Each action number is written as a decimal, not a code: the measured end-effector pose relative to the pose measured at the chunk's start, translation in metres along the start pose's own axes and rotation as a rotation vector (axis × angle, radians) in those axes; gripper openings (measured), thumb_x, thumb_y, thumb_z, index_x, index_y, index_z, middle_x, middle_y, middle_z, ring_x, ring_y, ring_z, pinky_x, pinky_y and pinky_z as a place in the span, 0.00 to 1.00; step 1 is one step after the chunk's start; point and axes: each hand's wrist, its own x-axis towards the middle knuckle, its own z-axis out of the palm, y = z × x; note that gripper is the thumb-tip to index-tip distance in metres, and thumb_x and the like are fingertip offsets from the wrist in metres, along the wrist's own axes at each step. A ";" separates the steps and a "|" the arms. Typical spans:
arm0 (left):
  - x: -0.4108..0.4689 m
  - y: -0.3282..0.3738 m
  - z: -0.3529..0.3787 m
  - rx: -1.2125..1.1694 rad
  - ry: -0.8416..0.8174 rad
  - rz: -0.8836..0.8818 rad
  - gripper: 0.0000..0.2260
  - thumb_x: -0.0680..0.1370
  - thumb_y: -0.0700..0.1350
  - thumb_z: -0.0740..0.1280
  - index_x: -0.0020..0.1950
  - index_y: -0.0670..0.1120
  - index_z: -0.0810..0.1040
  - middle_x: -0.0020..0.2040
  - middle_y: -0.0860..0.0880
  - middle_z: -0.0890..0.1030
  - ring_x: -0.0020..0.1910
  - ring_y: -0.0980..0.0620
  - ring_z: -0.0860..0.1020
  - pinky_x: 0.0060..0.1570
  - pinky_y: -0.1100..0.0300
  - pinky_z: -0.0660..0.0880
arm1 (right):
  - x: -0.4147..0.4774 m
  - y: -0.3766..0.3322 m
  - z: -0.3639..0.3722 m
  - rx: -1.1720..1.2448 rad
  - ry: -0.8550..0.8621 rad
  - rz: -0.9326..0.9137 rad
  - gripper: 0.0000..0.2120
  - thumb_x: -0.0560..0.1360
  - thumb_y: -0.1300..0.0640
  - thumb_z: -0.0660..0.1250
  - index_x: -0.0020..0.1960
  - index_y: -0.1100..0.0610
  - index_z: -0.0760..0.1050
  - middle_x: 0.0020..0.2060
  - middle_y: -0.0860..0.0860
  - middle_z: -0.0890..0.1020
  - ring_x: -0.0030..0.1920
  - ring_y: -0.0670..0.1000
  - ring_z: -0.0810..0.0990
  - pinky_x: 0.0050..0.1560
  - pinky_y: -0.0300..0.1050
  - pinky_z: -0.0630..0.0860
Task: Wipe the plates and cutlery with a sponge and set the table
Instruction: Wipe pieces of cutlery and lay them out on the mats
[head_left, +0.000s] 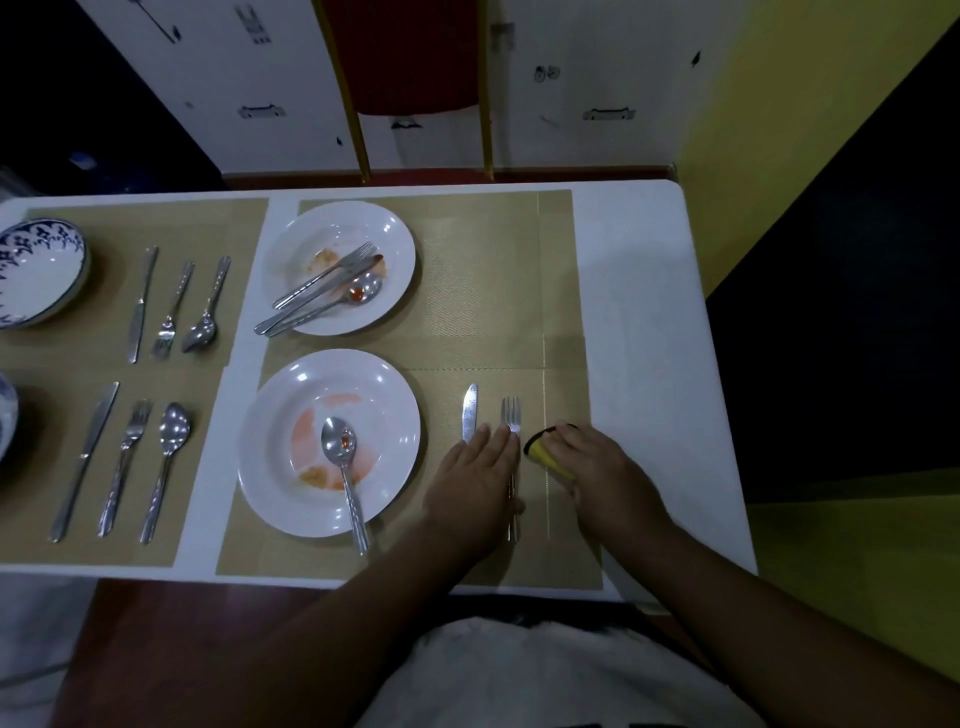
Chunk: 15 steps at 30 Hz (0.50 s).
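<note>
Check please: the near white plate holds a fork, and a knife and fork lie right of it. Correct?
No: the head view shows a spoon on the near white plate, not a fork. The knife and fork do lie to its right.

Dim overall; glare on plates (332, 441); wide-angle edge bending; soft focus

white table (639, 312) | four tan placemats (483, 291) — two pairs, side by side
</note>
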 end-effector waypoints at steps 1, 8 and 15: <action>-0.001 0.000 -0.001 -0.017 0.013 0.006 0.37 0.81 0.58 0.63 0.83 0.43 0.51 0.83 0.43 0.53 0.82 0.42 0.51 0.78 0.48 0.52 | 0.000 0.000 -0.002 0.017 0.026 0.024 0.32 0.69 0.71 0.67 0.70 0.51 0.69 0.68 0.51 0.72 0.68 0.54 0.69 0.65 0.50 0.71; -0.026 -0.028 -0.014 -0.170 0.261 -0.085 0.29 0.78 0.55 0.63 0.76 0.41 0.69 0.74 0.42 0.72 0.74 0.39 0.69 0.73 0.46 0.68 | 0.014 -0.030 -0.019 0.076 0.171 0.053 0.31 0.70 0.70 0.63 0.71 0.51 0.69 0.68 0.48 0.73 0.65 0.51 0.71 0.63 0.46 0.72; -0.094 -0.077 -0.015 -0.324 0.423 -0.468 0.18 0.76 0.55 0.68 0.62 0.48 0.81 0.57 0.50 0.83 0.56 0.49 0.80 0.57 0.52 0.76 | 0.049 -0.097 -0.019 0.147 0.189 -0.074 0.29 0.68 0.70 0.62 0.67 0.56 0.73 0.65 0.53 0.76 0.62 0.55 0.74 0.60 0.40 0.65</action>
